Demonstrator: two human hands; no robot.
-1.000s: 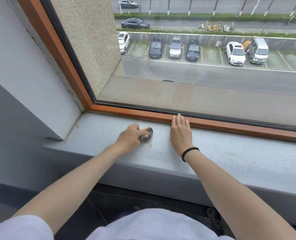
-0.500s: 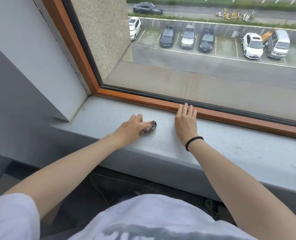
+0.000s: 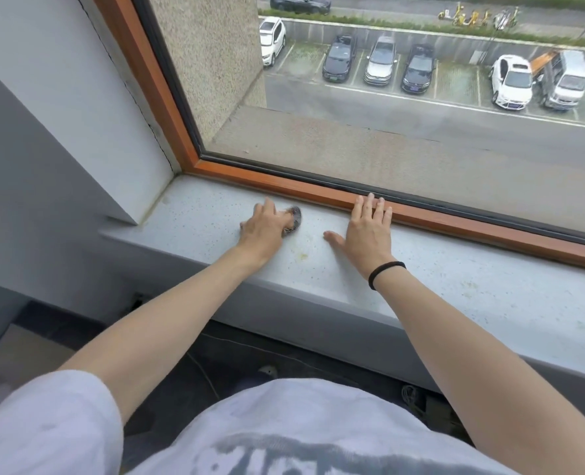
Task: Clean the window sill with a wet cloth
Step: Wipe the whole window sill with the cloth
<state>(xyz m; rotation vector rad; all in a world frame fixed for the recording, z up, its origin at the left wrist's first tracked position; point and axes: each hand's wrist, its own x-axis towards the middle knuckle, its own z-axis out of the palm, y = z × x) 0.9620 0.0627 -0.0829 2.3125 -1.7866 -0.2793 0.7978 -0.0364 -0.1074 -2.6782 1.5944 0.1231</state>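
Grey cloth, wadded in the gripping left hand, is probably missing the yellowish stain while the right hand is lying flat, empty.

cloth mostly hidden under left hand, sill cut off right

Left hand around dark cloth, right hand flat on grey sill.
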